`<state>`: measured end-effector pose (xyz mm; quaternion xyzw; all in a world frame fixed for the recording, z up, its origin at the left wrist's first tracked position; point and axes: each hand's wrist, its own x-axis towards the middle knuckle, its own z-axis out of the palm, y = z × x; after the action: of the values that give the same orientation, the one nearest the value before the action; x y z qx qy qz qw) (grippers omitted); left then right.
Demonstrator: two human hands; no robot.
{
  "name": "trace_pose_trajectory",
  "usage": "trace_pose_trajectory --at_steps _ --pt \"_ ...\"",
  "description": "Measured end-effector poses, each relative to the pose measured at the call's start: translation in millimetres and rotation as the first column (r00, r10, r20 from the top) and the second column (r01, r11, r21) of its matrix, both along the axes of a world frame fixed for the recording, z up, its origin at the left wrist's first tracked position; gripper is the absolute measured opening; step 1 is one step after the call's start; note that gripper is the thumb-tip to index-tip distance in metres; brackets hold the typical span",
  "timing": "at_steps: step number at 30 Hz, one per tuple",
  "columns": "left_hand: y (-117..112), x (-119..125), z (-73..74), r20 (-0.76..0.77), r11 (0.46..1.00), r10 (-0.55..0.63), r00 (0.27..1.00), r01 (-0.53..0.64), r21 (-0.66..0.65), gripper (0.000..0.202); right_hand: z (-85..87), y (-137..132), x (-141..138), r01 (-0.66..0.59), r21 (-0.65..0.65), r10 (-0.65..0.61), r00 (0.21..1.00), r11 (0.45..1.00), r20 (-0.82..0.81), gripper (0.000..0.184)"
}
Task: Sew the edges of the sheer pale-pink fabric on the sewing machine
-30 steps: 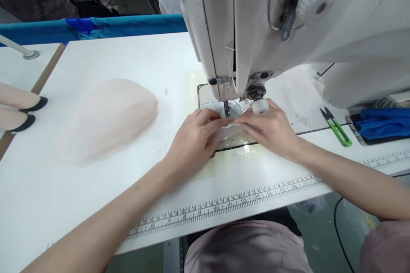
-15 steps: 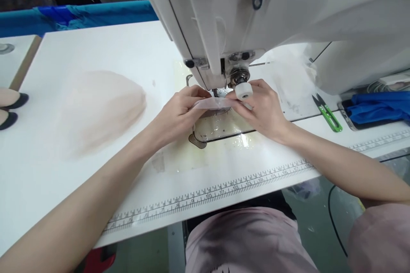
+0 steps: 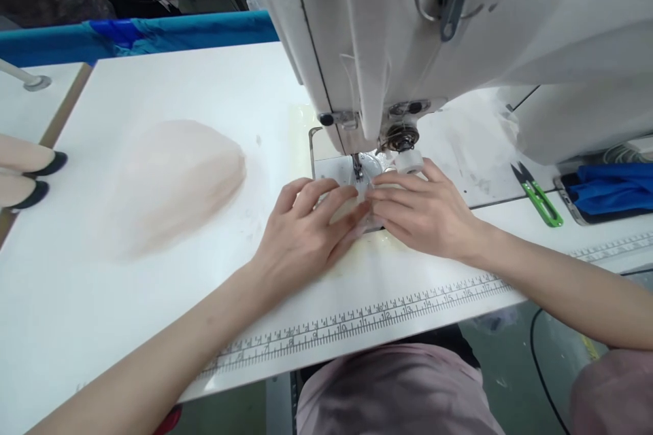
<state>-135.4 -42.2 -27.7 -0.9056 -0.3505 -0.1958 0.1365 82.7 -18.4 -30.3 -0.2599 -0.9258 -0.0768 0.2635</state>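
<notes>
A small piece of sheer whitish fabric (image 3: pixel 363 216) lies just in front of the sewing machine's presser foot (image 3: pixel 358 168), largely covered by my fingers. My left hand (image 3: pixel 309 228) has its thumb and forefinger closed on the fabric's left side, while the other fingers arch over the machine bed. From the other side, my right hand (image 3: pixel 431 214) grips the fabric near its fingertips, palm down, close under a white round knob (image 3: pixel 409 162). Both sets of fingertips nearly meet. The exact fabric edge between them is hard to make out.
The white sewing machine head (image 3: pixel 347 34) overhangs my hands. A pale sheer fabric piece (image 3: pixel 188 183) lies on the left of the table. Green thread snips (image 3: pixel 541 200), a phone (image 3: pixel 568 200) and blue cloth (image 3: pixel 612 187) lie at right. A printed ruler (image 3: pixel 341 333) edges the table.
Both hands have come down and toward me from the needle area, bringing the fabric lower. The presser foot now shows more fully. The view has shifted slightly left.
</notes>
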Motion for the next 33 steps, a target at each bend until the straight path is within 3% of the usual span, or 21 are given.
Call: trace_pose_trajectory --at_steps 3,15,33 --pt "-8 3 1.8 -0.04 0.999 -0.018 0.999 0.019 0.037 0.03 1.4 -3 0 -0.006 0.02 0.005 0.999 1.0 0.036 0.024" --pt "-14 0 5.6 -0.1 0.999 -0.025 0.995 0.02 -0.049 0.03 0.6 -3 0 0.026 0.059 -0.027 1.0 0.998 0.015 0.024" --pt "12 -3 -1.9 -0.048 1.0 0.009 0.999 -0.009 -0.009 0.031 -4.2 15 -3 0.081 0.141 -0.09 0.994 0.987 0.059 0.023"
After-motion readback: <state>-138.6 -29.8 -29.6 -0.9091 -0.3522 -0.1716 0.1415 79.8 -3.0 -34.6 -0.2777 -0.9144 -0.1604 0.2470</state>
